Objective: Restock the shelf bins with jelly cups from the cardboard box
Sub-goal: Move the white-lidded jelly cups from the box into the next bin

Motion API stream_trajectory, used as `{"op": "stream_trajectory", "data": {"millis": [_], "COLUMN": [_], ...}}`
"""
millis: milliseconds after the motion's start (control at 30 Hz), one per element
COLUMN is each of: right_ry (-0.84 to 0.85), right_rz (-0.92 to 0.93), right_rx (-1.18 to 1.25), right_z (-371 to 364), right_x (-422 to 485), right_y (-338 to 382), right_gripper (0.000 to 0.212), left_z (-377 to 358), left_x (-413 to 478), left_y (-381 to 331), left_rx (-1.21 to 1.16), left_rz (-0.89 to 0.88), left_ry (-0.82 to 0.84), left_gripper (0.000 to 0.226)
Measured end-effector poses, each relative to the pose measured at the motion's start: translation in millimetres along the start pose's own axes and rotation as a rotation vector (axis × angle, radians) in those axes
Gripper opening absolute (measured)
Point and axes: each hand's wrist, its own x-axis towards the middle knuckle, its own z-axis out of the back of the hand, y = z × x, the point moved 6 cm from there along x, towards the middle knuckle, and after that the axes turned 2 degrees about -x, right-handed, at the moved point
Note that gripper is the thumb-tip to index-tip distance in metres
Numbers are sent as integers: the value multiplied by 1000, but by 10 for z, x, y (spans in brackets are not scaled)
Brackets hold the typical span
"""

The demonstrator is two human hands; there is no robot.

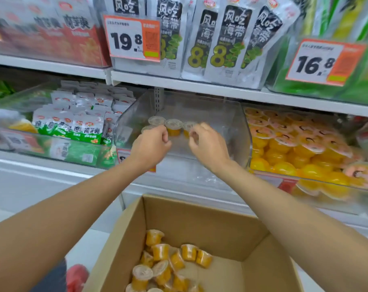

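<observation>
A clear plastic shelf bin (231,123) on the middle shelf holds a short row of orange jelly cups (174,125) near its back. Both my hands reach into it. My left hand (151,145) has its fingers curled just in front of a cup (147,128) at the row's left end; whether it grips that cup is hidden. My right hand (205,143) pinches a blurred jelly cup (193,134) at the row's right end. Below me the open cardboard box (200,218) holds several loose orange jelly cups (164,262).
To the right, a bin (305,182) is heaped with yellow jelly cups with pink lids. To the left, a bin (73,152) holds green and white snack packets. Hanging seaweed packs and price tags (134,39) fill the shelf above. The white shelf ledge (52,178) runs below the bins.
</observation>
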Motion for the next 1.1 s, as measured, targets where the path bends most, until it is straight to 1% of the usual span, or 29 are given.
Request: {"op": "stream_trajectory", "data": {"millis": [67, 133, 167, 200, 300, 367, 433, 500, 567, 667, 733, 833, 900, 967, 1033, 1100], "right_ry": [-20, 12, 58, 120, 418, 616, 775, 881, 930, 1044, 1142, 1152, 1102, 969, 798, 691], "right_rz": [40, 50, 38, 22, -43, -130, -249, -402, -544, -702, -799, -1011, -1184, -1383, -1559, -1666], "right_rx": [36, 64, 85, 102, 96, 87, 118, 160, 205, 400, 505, 578, 576, 574, 588, 618], "right_z": [92, 53, -18, -126, -651, -1048, -1392, -1676, -1917, -2243, -2462, -2822, -3010, -3121, -3214, -3301], "right_x": [-330, -688, -872, -1053, -1622, -1992, -2315, -2594, -2816, -3065, -3179, -3287, -3329, -3361, -3380, -3421], "right_y": [137, 210, 217, 204, 42, -155, -362, -554, -712, -811, -817, -826, -829, -857, -871, -858], "right_gripper": [9, 7, 6, 6, 12, 19, 26, 30, 34, 47, 54, 56, 54, 60, 68, 78], "left_z": [69, 30, -70, -217, -851, -1240, -1573, -1875, -2120, -2466, -2627, -2837, -2931, -2993, -3017, -3015], "left_x": [-347, -673, -822, -964, -1392, -1653, -1858, -2020, -2142, -2243, -2263, -2291, -2280, -2285, -2293, -2302], "left_y": [-149, -184, -127, -36, 392, 712, 1032, 1295, 1517, 1795, 1855, 1896, 1929, 1969, 2013, 2044], "left_rx": [23, 14, 10, 12, 67, 122, 150, 142, 88, -38, -107, -221, -266, -280, -256, -247], "left_rz": [-96, -151, -146, -116, 34, 155, 287, 392, 524, 719, 821, 997, 1075, 1112, 1121, 1123], "left_ry": [-50, -62, -24, 50, 378, 579, 707, 794, 825, 809, 801, 772, 714, 672, 633, 592], "left_gripper": [18, 17, 17, 18, 16, 4, 17, 27, 29, 36, 47, 69, 73, 73, 66, 59]}}
